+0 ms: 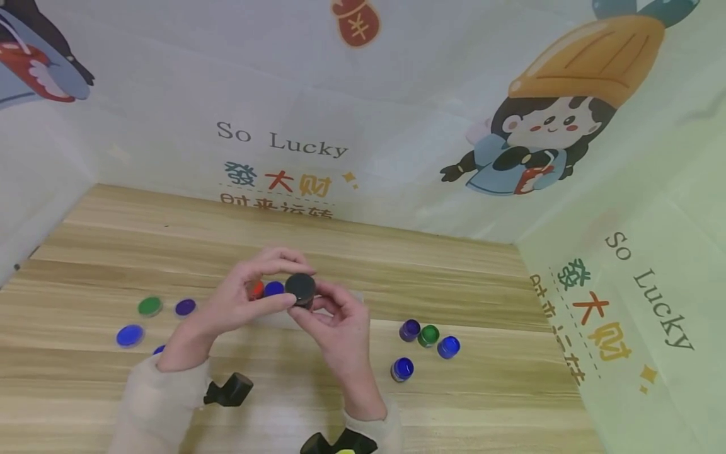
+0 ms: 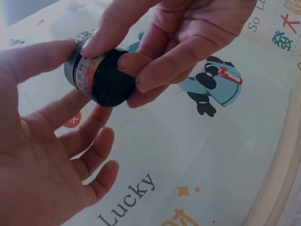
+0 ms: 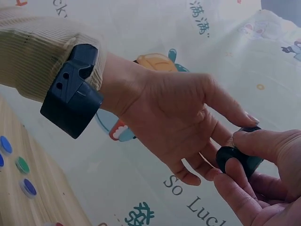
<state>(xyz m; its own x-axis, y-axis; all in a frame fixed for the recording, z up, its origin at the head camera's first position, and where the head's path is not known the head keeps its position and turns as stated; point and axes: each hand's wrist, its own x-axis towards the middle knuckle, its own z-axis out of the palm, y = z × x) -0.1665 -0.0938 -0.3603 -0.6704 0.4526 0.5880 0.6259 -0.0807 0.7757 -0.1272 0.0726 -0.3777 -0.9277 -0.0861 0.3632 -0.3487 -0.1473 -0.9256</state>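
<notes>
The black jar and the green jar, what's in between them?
In the head view, going from the black jar to the green jar: the right hand, some bare table, then the purple jar.

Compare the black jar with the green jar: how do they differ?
The black jar is held in both hands; the green jar stands on the table. The black jar has its lid on; the green jar is open, showing green inside. Both are round.
</notes>
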